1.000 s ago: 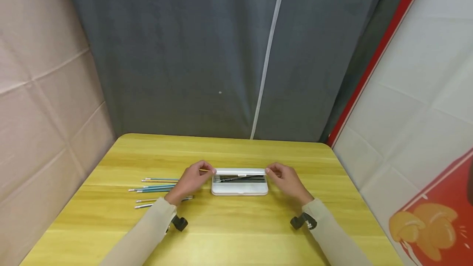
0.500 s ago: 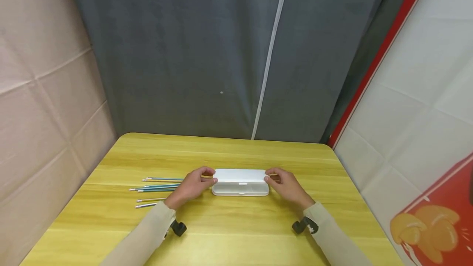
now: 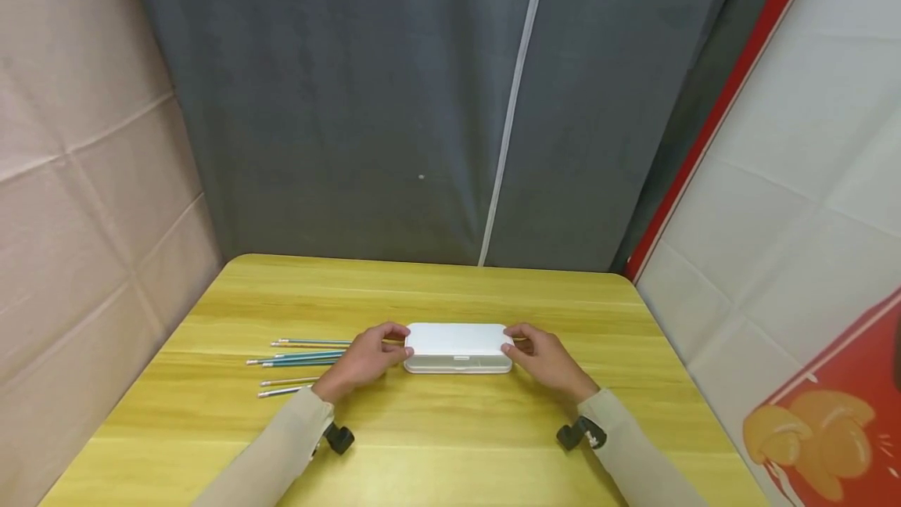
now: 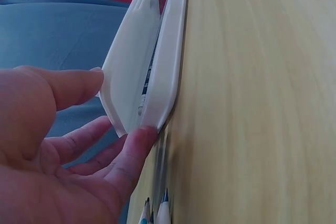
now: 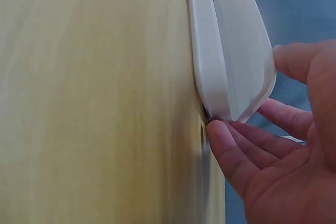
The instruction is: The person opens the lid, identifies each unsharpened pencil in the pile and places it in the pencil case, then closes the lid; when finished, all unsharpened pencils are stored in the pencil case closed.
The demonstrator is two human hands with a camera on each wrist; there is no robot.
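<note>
Yellow wooden surface before grey curtain, 2 hands pinching white pencil case ends, left hand, right hand, lid nearly closed, pencils left.

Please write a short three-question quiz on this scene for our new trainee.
1. True or false: the lid of the white pencil case is fully shut.
2. Which hand is nearer the loose pencils? A. left hand B. right hand
3. What does the case rest on?

Key
1. False: the left wrist view shows a gap between lid and base.
2. A
3. The yellow wooden table.
</note>
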